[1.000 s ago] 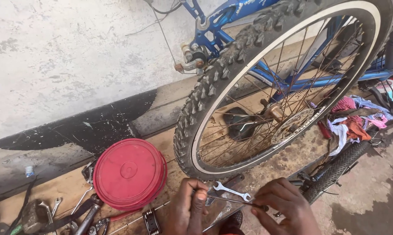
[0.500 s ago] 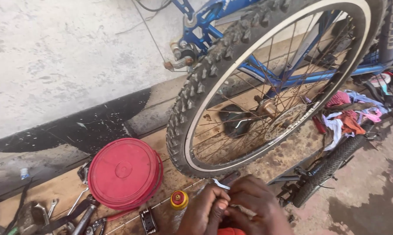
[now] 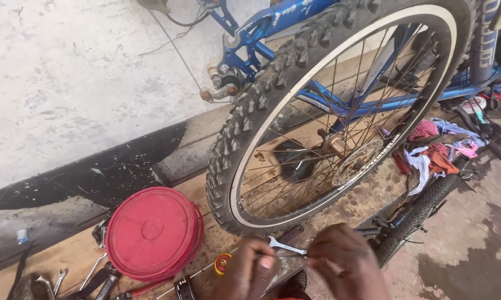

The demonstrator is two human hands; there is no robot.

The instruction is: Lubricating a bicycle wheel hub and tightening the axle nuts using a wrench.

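Whitewashed wall behind upturned blue bike; wheel (image 3: 339, 116) fills view. Left hand (image 3: 248, 272) and right hand (image 3: 345, 266), bunched together half a second ago, now apart, each pinching the spanner (image 3: 286, 247) low by the tyre. Red lid (image 3: 153, 233) left.

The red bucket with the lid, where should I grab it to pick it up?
Grip the red bucket by its rim, coming from above on the bare side facing the wall. The round lid is flat and wide, with no knob visible, so it offers no grip. Tools crowd its near side, and the knobby bicycle wheel stands close on its right.
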